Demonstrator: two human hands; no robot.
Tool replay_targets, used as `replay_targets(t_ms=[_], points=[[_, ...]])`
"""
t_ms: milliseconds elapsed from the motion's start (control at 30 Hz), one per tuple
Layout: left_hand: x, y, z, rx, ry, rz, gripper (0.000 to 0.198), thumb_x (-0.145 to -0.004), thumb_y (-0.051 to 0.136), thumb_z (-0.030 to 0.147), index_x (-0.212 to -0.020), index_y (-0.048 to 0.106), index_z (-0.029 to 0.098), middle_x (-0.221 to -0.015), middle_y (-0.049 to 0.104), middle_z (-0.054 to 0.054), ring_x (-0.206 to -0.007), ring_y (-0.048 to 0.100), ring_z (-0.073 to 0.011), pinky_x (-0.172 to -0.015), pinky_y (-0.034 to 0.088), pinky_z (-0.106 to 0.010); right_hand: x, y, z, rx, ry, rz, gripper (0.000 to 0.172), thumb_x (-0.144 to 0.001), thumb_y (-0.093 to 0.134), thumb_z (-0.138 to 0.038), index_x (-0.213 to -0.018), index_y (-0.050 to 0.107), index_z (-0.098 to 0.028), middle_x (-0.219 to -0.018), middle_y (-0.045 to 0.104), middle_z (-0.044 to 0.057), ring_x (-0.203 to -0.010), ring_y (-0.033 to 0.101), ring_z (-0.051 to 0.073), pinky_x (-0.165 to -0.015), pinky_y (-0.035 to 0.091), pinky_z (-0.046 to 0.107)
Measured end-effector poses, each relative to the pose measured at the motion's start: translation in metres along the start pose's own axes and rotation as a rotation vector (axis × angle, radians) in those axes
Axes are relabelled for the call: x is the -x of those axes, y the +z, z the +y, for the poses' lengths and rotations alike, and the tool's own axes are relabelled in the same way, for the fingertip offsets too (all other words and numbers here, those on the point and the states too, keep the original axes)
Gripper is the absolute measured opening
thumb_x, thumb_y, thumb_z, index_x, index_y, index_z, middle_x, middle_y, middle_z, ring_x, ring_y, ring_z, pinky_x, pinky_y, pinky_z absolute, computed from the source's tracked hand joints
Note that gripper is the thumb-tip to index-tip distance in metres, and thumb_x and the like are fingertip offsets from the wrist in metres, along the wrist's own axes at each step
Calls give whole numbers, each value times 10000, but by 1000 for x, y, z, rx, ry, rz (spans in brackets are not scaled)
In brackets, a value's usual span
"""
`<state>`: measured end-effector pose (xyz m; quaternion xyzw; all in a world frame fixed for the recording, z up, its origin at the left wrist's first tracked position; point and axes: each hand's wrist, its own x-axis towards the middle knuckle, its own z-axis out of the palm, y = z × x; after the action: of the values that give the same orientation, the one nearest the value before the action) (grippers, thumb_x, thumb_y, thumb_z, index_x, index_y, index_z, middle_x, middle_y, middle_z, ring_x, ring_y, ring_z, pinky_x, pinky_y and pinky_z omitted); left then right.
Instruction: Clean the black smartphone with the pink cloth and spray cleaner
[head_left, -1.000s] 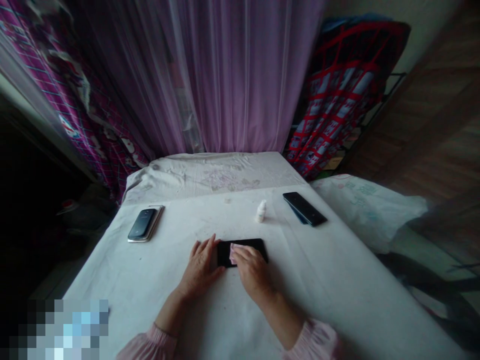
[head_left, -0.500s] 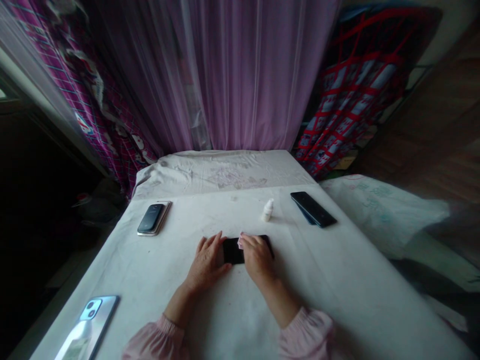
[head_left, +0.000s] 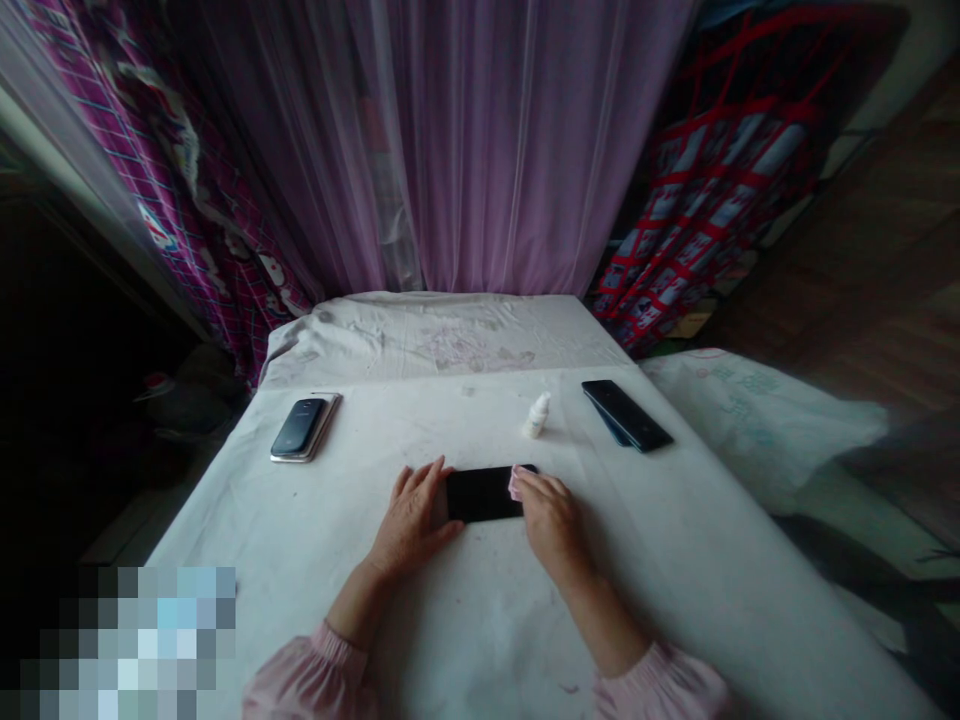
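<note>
A black phone [head_left: 484, 495] lies flat, long side across, on the white-covered table. My left hand [head_left: 411, 515] rests at its left end, thumb and fingers spread around the corners. Under the fingers of my right hand [head_left: 553, 515] is a small pink cloth [head_left: 515, 484], pressed on the phone's right part. Behind the phone stands a small white bottle [head_left: 537, 415].
Two stacked phones [head_left: 298, 427] lie at the left, and two more dark phones [head_left: 628, 415] overlap at the right. The near left corner is pixelated. A purple curtain [head_left: 495, 150] hangs behind the table [head_left: 360, 395]; a whitish plastic sheet [head_left: 765, 420] is at the right.
My right hand has slid to the right along the phone with the pink cloth, uncovering more of the screen's middle. My left hand has stayed at the left end.
</note>
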<state>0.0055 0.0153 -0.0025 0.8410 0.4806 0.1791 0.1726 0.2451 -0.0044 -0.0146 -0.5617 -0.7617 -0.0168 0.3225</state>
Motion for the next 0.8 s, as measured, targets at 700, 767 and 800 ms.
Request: replay_targets(t_ms=[700,767,800], points=[[2,4,-2,-78,41,28,784,-833,645,361,-1498,273,177,-1405,542,-137,-1347,422,-325,-1150,217,-568,-15,-10,16,-54,269,-13,212,-909,462,-222,-872,671,-211,-911,700,74,-821,636,193,-728,477,284],[2,3,-1,-74,40,24,780,-837,643,364,-1498,274,180,-1403,545,-134,-1348,421,-323,-1151,215,-564,-11,-11,14,30,162,-1,224,-922,463,-182,-914,685,-206,-922,696,80,-829,620,197,-747,468,292],[2,2,-1,-71,39,20,778,-837,643,366,-1497,275,179,-1405,543,-133,-1350,418,-322,-1152,212,-564,-8,-12,13,61,122,-1,230,-924,463,-163,-949,689,-204,-934,697,80,-841,614,200,-761,465,298]])
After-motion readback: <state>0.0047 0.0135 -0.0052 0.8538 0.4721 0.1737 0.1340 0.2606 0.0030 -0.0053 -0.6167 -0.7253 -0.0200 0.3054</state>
